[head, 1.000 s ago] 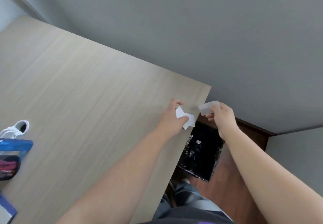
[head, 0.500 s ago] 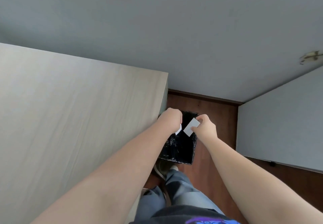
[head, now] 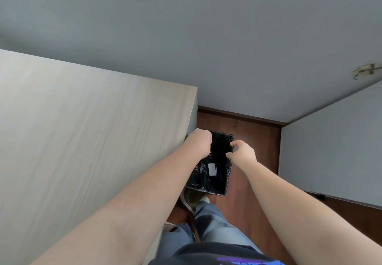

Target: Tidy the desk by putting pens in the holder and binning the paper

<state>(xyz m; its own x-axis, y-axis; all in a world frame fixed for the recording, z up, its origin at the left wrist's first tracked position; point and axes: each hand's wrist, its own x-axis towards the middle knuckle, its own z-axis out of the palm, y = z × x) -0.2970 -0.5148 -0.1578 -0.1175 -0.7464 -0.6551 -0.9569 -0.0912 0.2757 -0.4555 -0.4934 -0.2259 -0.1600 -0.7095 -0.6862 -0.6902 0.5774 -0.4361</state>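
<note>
While two hands reach over the floor, one paper piece [head: 212, 169] lies inside the single black-lined bin [head: 224, 184] beside the counter [head: 82, 130]; right hand [head: 242, 153] spread and empty, left hand [head: 201, 143] curled, contents hidden.

The left hand [head: 199, 144] is curled knuckles-up, so its palm is hidden — holding anything or not, unclear. At its six o'clock, the forearm covers the bin's [head: 215, 182] left rim. The desk [head: 82, 130] runs off at nine o'clock.
</note>
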